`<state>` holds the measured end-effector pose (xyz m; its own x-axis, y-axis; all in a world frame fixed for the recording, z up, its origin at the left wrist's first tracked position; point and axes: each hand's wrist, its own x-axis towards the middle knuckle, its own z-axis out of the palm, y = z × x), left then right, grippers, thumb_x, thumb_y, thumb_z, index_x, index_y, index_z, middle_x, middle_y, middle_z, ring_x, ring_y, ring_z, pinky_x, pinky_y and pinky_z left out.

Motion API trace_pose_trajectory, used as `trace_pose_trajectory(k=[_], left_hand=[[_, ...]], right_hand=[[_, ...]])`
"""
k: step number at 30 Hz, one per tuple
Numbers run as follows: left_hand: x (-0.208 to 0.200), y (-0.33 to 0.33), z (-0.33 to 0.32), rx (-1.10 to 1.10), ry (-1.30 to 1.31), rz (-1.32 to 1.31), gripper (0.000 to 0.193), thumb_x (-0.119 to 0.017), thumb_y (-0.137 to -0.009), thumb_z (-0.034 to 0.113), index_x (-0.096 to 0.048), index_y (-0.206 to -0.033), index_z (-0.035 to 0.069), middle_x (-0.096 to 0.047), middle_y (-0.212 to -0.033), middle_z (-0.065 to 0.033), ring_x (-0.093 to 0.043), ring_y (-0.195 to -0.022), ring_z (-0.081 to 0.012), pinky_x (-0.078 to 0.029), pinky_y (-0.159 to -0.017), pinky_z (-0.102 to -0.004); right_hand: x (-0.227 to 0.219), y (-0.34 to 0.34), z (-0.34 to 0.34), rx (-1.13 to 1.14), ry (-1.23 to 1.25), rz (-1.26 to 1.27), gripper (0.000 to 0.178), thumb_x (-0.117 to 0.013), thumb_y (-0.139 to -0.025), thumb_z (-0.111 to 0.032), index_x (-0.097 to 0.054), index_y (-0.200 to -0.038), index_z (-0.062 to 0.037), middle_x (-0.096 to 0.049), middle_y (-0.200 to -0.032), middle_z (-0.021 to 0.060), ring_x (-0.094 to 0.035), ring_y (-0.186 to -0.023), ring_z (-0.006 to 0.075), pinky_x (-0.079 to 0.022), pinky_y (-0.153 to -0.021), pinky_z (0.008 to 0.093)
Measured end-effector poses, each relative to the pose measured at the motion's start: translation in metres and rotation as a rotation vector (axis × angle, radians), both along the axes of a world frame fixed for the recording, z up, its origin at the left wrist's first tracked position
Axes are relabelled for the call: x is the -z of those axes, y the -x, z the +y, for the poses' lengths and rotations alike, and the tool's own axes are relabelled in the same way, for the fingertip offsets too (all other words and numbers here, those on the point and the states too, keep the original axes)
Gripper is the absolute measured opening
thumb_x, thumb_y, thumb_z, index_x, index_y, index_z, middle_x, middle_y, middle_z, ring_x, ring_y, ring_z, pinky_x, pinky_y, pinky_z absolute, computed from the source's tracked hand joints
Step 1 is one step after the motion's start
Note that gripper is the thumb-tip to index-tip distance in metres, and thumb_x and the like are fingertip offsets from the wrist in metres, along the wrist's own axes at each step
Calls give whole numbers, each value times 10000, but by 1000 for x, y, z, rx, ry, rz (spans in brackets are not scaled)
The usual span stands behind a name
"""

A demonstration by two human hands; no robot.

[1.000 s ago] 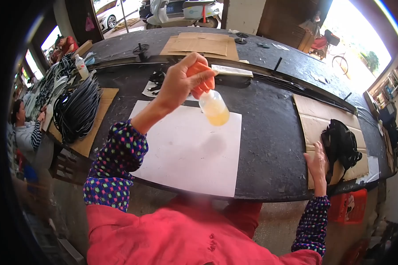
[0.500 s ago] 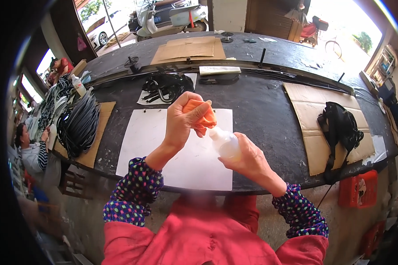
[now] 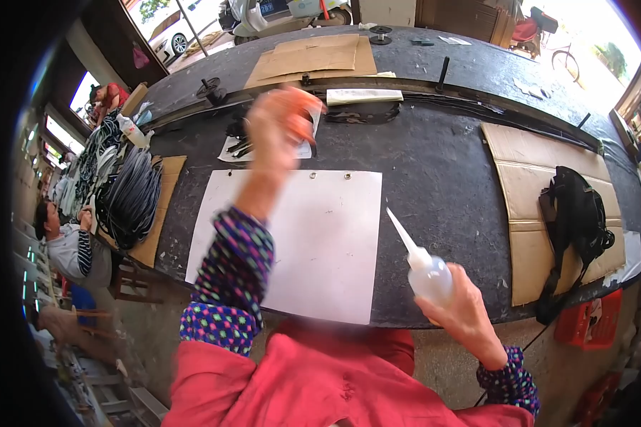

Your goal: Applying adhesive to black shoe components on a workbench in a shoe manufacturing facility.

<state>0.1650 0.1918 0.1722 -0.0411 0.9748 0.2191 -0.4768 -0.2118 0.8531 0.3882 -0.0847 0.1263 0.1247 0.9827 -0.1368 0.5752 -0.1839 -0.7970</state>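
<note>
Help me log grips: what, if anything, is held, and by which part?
Right hand: bottle, by its lower body. Left hand: orange cloth, though blur hides which part is gripped.

Translucent squeeze bottle, long tapered white nozzle pointing away and leftward, tilted in the right hand near the worktop; orange cloth, motion-blurred, bunched in the left hand.

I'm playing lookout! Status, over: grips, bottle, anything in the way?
Left grip blurred, holding orange item. Right grip around bottle, nozzle pointing forward-left. White sheet left of bottle; nothing seen blocking nozzle.
</note>
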Motion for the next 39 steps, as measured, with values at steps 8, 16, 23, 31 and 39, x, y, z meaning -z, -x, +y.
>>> trace_pose_trajectory(k=[8, 16, 23, 31, 39], left_hand=[[33, -77, 34, 178, -41, 263, 353, -556, -903, 381, -466, -997, 53, -660, -793, -130, -635, -580, -160, -483, -443, -232], [79, -303, 43, -7, -602, 589, 313, -619, -836, 228, -491, -1076, 73, -514, -910, -112, -502, -845, -276, -415, -730, -409], [125, -309, 89, 683, -601, 1007, 495, -496, -885, 406, -453, -1324, 183, -422, -1332, -199, -434, -1216, -324, -301, -980, -524], [94, -177, 270, -478, -649, 1260, 223, -493, -903, 236, -591, -825, 52, -630, -716, -127, -617, -695, -289, -493, -645, -399], [153, -99, 401, -274, -332, 2149, 444, -384, -924, 172, -381, -1356, 74, -302, -1443, -197, -345, -1282, -410, -357, -1021, -466]], right_hand=[[51, -80, 18, 288, -384, 104, 743, -814, -663, -197, -408, -1261, -22, -554, -1071, 89, -555, -953, 185, -465, -815, 315], [126, -128, 14, 617, -483, -1, 751, -754, -666, -123, -370, -1299, 0, -495, -1179, 130, -500, -1087, 245, -394, -949, 366], [153, -142, 0, 604, -391, -39, 743, -703, -714, -179, -331, -1329, 8, -476, -1237, 163, -471, -1152, 281, -344, -1006, 388], [110, -112, 19, 537, -489, -20, 686, -781, -686, -72, -419, -1263, 14, -528, -1192, 173, -522, -1084, 295, -405, -968, 415], [116, -125, 25, 465, -432, 2, 701, -774, -617, -116, -408, -1206, -19, -525, -1132, 181, -515, -1051, 304, -415, -914, 423]])
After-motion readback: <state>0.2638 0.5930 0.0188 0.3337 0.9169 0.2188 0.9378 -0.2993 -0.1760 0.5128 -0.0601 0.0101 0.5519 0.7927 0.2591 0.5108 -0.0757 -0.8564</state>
